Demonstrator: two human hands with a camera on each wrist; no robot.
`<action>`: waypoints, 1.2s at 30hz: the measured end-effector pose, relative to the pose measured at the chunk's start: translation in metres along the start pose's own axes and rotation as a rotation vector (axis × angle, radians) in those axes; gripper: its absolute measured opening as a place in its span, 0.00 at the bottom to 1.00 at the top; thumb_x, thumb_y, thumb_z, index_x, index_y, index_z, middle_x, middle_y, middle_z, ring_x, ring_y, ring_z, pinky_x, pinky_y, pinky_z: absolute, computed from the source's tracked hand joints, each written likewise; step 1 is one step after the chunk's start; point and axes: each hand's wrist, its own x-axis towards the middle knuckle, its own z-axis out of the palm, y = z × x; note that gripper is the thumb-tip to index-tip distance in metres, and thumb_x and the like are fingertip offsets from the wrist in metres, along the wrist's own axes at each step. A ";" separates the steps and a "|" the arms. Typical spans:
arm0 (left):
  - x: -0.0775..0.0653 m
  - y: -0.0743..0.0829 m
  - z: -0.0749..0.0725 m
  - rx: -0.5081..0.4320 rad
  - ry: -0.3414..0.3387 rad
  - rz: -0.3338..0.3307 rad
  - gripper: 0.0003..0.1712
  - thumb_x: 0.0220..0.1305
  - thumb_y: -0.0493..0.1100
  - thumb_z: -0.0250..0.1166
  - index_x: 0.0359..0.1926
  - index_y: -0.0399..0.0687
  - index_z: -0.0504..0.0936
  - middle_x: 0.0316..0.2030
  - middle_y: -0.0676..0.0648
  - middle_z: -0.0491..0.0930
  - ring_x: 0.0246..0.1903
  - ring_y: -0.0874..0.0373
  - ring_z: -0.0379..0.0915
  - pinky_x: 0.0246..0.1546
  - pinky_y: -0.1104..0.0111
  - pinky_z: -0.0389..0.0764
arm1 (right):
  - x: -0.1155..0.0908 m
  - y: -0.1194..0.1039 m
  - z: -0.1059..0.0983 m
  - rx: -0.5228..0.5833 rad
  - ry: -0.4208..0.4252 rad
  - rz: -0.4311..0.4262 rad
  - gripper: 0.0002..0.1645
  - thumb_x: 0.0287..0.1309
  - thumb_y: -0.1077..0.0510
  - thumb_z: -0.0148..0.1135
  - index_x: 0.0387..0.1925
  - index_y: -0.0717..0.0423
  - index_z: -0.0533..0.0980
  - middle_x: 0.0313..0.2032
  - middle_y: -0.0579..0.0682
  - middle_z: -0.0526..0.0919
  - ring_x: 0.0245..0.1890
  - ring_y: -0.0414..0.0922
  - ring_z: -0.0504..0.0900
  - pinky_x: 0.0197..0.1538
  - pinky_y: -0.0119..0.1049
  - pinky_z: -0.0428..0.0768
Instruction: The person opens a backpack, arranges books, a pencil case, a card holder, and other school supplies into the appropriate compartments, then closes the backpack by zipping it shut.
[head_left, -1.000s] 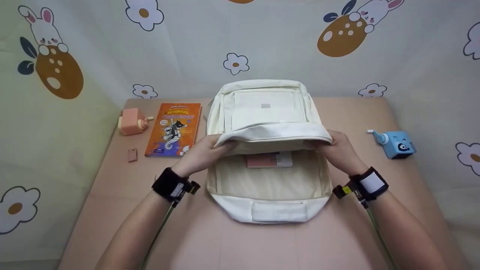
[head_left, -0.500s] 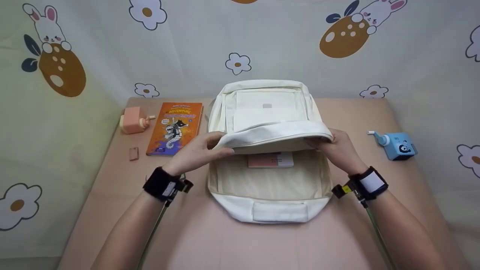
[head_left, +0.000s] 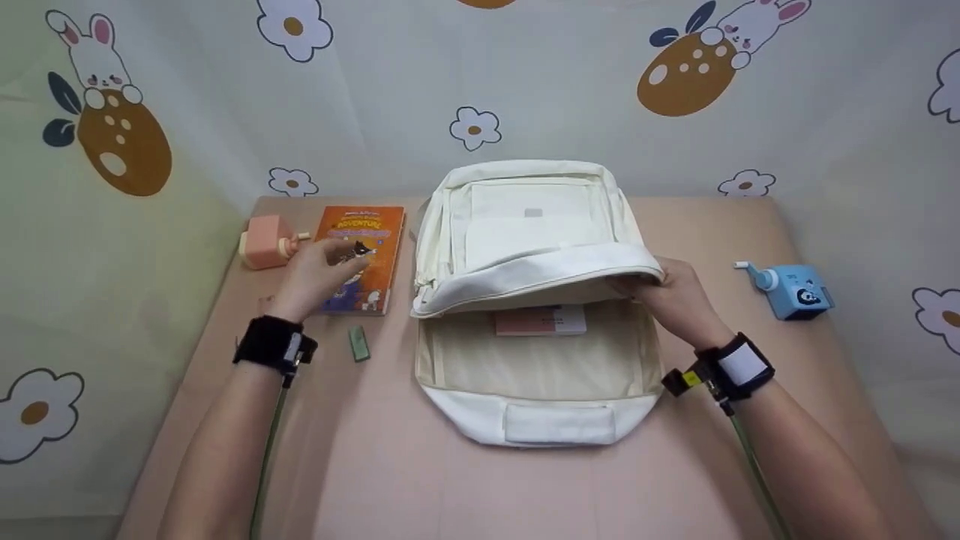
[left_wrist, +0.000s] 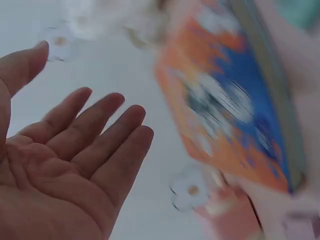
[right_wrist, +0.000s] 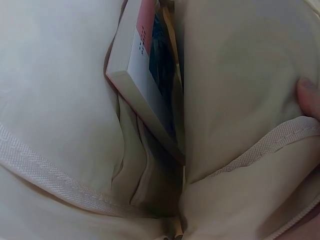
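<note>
A white backpack (head_left: pixel 532 240) lies unzipped on the table, its mouth facing me. My right hand (head_left: pixel 679 296) grips the right side of its front panel and holds it raised; in the right wrist view a fingertip (right_wrist: pixel 307 97) shows at the fabric edge. Inside the bag sits a pink-and-white book (right_wrist: pixel 142 75). My left hand (head_left: pixel 311 277) hovers over the left part of an orange-and-blue book (head_left: pixel 379 262), covering some of its cover. The left wrist view shows that hand (left_wrist: pixel 75 165) with fingers extended and nothing in it, the book (left_wrist: pixel 220 100) apart from the fingertips.
A pink crank pencil sharpener (head_left: pixel 264 244) stands left of the orange book. A green block, perhaps an eraser (head_left: pixel 358 343), lies before the book; a small pink block (head_left: pixel 266 302) is partly hidden by my left hand. At the right is a blue crank sharpener (head_left: pixel 802 292).
My left hand has let go of the bag's panel and moved left to the orange book. The panel's left side has dropped, and the green block is uncovered. My right hand keeps its hold.
</note>
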 end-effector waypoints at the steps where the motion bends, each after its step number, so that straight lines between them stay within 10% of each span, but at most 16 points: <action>1: 0.002 -0.007 -0.001 0.048 0.002 -0.042 0.38 0.72 0.55 0.65 0.71 0.34 0.69 0.66 0.31 0.72 0.65 0.37 0.69 0.65 0.45 0.69 | 0.000 0.000 0.000 -0.003 -0.001 -0.001 0.23 0.63 0.40 0.69 0.56 0.44 0.84 0.48 0.45 0.88 0.46 0.41 0.86 0.44 0.32 0.83; 9: 0.009 -0.035 0.007 0.253 -0.027 -0.281 0.36 0.65 0.61 0.69 0.55 0.32 0.78 0.46 0.38 0.79 0.44 0.46 0.73 0.45 0.56 0.74 | 0.001 0.003 0.001 -0.001 -0.005 -0.016 0.19 0.66 0.46 0.69 0.55 0.44 0.85 0.50 0.43 0.88 0.48 0.41 0.85 0.46 0.32 0.82; 18: 0.014 -0.038 0.012 0.278 -0.068 -0.426 0.48 0.62 0.69 0.67 0.60 0.29 0.74 0.50 0.35 0.75 0.47 0.43 0.69 0.52 0.49 0.68 | 0.001 0.001 0.001 -0.004 -0.011 -0.022 0.19 0.66 0.43 0.68 0.55 0.42 0.85 0.49 0.41 0.88 0.49 0.40 0.85 0.47 0.32 0.81; 29: 0.024 -0.036 0.013 0.277 0.050 -0.444 0.65 0.53 0.64 0.76 0.70 0.23 0.54 0.60 0.25 0.64 0.61 0.33 0.59 0.66 0.35 0.57 | 0.001 0.003 0.001 -0.006 -0.011 -0.030 0.19 0.67 0.44 0.67 0.55 0.45 0.85 0.50 0.42 0.88 0.50 0.41 0.85 0.48 0.31 0.81; 36: 0.024 -0.037 0.005 0.236 0.049 -0.484 0.59 0.55 0.61 0.76 0.68 0.23 0.59 0.63 0.23 0.59 0.60 0.34 0.59 0.65 0.33 0.55 | 0.001 0.003 0.002 -0.006 0.000 -0.042 0.20 0.64 0.43 0.70 0.53 0.46 0.86 0.48 0.43 0.88 0.46 0.42 0.86 0.45 0.32 0.81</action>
